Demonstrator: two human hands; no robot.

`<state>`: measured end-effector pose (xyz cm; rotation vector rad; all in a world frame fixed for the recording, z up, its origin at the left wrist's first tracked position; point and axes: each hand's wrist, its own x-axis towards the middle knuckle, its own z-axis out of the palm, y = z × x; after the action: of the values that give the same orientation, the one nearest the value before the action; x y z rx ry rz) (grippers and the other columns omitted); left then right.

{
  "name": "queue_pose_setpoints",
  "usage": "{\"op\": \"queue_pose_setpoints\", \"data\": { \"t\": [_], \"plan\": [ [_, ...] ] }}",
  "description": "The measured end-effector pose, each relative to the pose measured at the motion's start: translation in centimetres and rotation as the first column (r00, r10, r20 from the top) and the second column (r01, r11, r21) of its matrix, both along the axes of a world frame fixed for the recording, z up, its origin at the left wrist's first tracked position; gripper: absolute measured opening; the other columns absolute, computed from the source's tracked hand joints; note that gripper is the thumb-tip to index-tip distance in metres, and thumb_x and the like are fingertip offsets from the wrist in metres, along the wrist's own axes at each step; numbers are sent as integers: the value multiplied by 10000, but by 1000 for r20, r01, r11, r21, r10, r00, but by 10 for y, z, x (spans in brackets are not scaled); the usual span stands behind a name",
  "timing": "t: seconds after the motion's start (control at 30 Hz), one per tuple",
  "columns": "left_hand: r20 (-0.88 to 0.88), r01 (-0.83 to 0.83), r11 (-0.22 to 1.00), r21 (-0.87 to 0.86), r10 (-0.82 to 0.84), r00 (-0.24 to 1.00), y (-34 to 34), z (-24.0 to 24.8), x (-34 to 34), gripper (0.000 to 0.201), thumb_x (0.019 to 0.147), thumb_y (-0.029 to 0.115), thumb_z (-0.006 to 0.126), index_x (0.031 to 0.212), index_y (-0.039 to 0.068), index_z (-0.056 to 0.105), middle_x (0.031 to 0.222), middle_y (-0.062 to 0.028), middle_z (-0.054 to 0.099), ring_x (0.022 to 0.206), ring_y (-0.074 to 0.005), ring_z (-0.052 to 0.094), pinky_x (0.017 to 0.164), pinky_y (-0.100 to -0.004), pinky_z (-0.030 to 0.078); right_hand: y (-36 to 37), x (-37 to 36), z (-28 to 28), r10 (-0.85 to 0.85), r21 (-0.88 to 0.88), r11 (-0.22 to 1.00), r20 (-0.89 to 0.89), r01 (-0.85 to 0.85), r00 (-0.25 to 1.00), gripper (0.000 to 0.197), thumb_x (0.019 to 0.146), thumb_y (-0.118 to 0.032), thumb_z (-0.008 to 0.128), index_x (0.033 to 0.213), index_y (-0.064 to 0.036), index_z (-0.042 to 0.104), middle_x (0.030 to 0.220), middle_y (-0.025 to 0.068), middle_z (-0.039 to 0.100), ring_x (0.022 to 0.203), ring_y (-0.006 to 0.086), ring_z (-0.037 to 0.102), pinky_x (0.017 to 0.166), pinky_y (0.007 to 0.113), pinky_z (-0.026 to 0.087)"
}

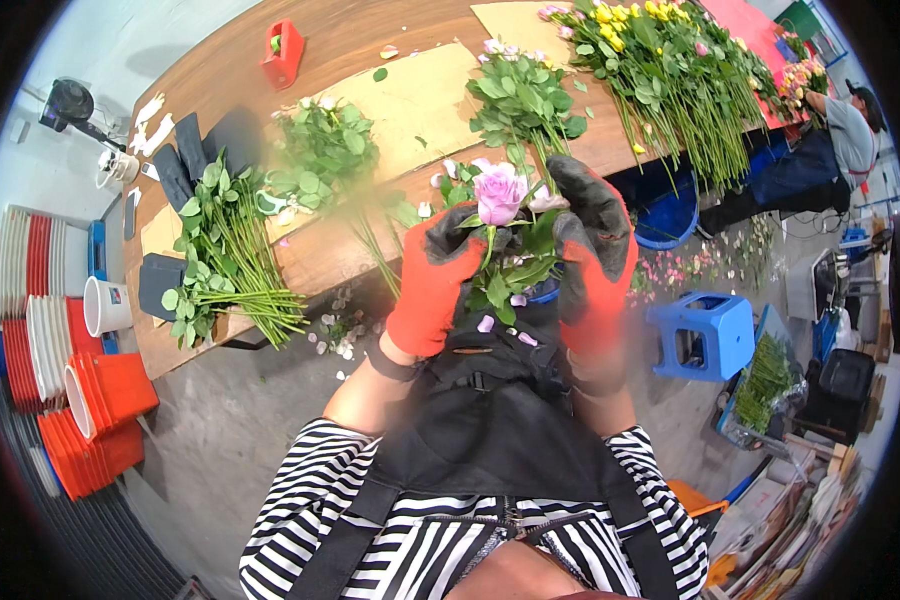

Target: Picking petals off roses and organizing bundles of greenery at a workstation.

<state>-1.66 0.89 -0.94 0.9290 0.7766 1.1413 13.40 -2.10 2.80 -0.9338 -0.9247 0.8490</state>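
A: Where do we have the flower?
B: The pink rose (500, 193) is at our left hand (440, 262), bloom upward, with the gloved fingers closed around its stem just below the head.
A: And our right hand (598, 245)?
B: It is raised just beside the rose, fingers curled and the thumb apart from them. A pale petal (548, 199) shows at its fingertips; we can't tell whether they are pinching it.
A: What do we see between and below the hands?
B: Green leaves (518, 275) between them, and loose petals (527, 339) below, in front of our black apron (500, 430).
A: What lies past the hands?
B: The tabletop (345, 45), with a leafy bunch (525, 98) just beyond them on yellowish cardboard (425, 100). Farther off and to the left of our left hand stands a red tape dispenser (283, 55).
A: Closer on that left side?
B: A bundle of green stems (255, 265), laid near the edge.
A: And beyond our right hand?
B: A big bunch with yellow blooms (660, 85), then a co-worker (852, 140) well apart from us. Nearer, to the right and lower, we have a blue stool (708, 335) on the floor.
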Motion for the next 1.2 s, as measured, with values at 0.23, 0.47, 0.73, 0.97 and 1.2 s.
{"op": "queue_pose_setpoints", "data": {
  "t": [0.23,0.47,0.73,0.97,1.2],
  "plan": [
    [-87,63,996,64,-57,995,-2,-1,0,309,845,-11,586,1150,-44,620,984,-17,662,893,-82,586,810,-241,467,1,-9,2,35,-85,996,16,-34,999,282,771,-9,685,1043,0,612,1095,81,598,1050,167,557,938,318,427],
    [111,17,987,-162,1,994,-5,0,4,303,812,-5,621,1114,-19,637,963,-22,665,883,-96,594,807,-251,477,18,6,-28,137,-69,979,-481,-194,866,162,917,-88,515,1046,-3,564,1059,72,597,975,133,543,880,270,431],
    [-109,-213,965,152,231,967,-4,8,10,292,746,-31,661,1036,-9,636,882,-17,643,802,-95,577,751,-251,476,-3,-10,8,-121,23,992,509,126,852,388,703,3,760,1070,-22,638,1088,92,596,1040,227,566,893,319,457],
    [-23,-185,983,13,185,982,-10,5,12,237,775,-35,640,1011,-19,625,859,3,629,799,-90,569,739,-242,468,-3,-22,-3,-46,-100,993,119,58,992,334,750,13,707,1072,-10,619,1079,69,617,969,166,586,890,287,450],
    [-32,-141,989,34,142,989,-6,9,11,213,770,-8,655,981,-16,622,848,4,633,789,-87,574,732,-252,474,1,-7,0,-3,-20,1000,48,4,999,308,767,32,655,1071,7,617,1157,94,595,1012,179,583,868,304,482]
  ]
}}
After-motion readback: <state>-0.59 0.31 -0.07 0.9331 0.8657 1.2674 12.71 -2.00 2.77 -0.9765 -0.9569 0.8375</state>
